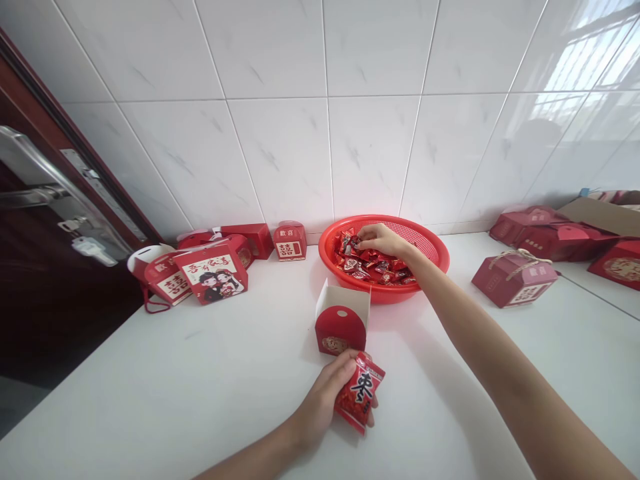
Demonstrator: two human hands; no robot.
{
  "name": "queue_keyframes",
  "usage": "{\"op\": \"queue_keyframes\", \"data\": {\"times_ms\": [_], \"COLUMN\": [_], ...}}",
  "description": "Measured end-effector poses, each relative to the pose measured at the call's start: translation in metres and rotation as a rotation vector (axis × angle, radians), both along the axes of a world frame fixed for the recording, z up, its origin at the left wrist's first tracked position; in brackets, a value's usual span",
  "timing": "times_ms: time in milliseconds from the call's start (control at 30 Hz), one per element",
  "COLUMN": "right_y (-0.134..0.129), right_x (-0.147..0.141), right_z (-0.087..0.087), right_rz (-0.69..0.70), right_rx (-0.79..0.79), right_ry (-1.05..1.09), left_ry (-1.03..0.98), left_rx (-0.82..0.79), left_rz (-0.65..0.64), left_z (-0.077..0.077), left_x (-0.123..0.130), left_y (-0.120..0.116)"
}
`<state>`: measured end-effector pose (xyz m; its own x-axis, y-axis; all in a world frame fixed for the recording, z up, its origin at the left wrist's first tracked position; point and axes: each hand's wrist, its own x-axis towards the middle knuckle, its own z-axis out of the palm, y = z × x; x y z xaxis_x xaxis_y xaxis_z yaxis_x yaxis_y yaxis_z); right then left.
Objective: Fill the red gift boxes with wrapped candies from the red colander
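My left hand (327,393) holds a red snack packet (359,393) with a large dark character on it, low in the view. Just beyond that hand stands an open red box (341,328) with a pale inside and its flaps up. Behind the box, a red plastic basket (433,257) holds several small wrapped candies (383,267). My right hand (381,240) reaches into the basket, its fingers pinched at the candies on the left side. A dark wrapped piece shows at the fingertips.
Red gift boxes (213,272) stand at the left, with a small one (290,241) by the tiled wall. A roped box (515,279) sits at the right, before more red boxes (555,237). A door handle (55,193) is at far left.
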<state>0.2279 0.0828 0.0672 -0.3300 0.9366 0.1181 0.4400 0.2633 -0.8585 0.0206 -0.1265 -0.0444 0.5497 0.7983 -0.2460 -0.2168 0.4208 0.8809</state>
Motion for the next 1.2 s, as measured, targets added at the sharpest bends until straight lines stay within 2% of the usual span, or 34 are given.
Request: {"op": "queue_keyframes", "data": {"times_ms": [100, 233, 433, 567, 833, 1000, 1200], "right_y": [-0.011, -0.032, -0.054, -0.059, -0.064, -0.068, -0.075], "right_x": [-0.001, 0.002, 0.009, 0.009, 0.009, 0.015, 0.035], "right_z": [0.005, 0.008, 0.001, -0.003, -0.004, 0.005, 0.018], "right_rz": [-0.012, 0.017, 0.040, 0.074, 0.092, 0.129, 0.076], "right_rx": [0.006, -0.004, -0.014, -0.081, -0.065, -0.046, 0.021], "right_ry": [0.042, 0.214, 0.286, 0.343, 0.338, 0.348, 0.293], "left_ry": [-0.009, -0.018, -0.022, -0.011, -0.008, -0.011, -0.024], "left_rx": [-0.012, -0.018, -0.021, -0.017, -0.022, -0.020, -0.017], "left_rz": [-0.003, 0.000, -0.006, 0.002, 0.005, 0.001, -0.003], "left_z": [-0.001, -0.004, -0.007, -0.004, -0.002, -0.004, -0.006], "left_x": [0.000, -0.002, -0.001, -0.001, -0.001, -0.001, -0.002], "left_y": [0.001, 0.001, 0.002, 0.002, 0.001, 0.001, 0.000]}}
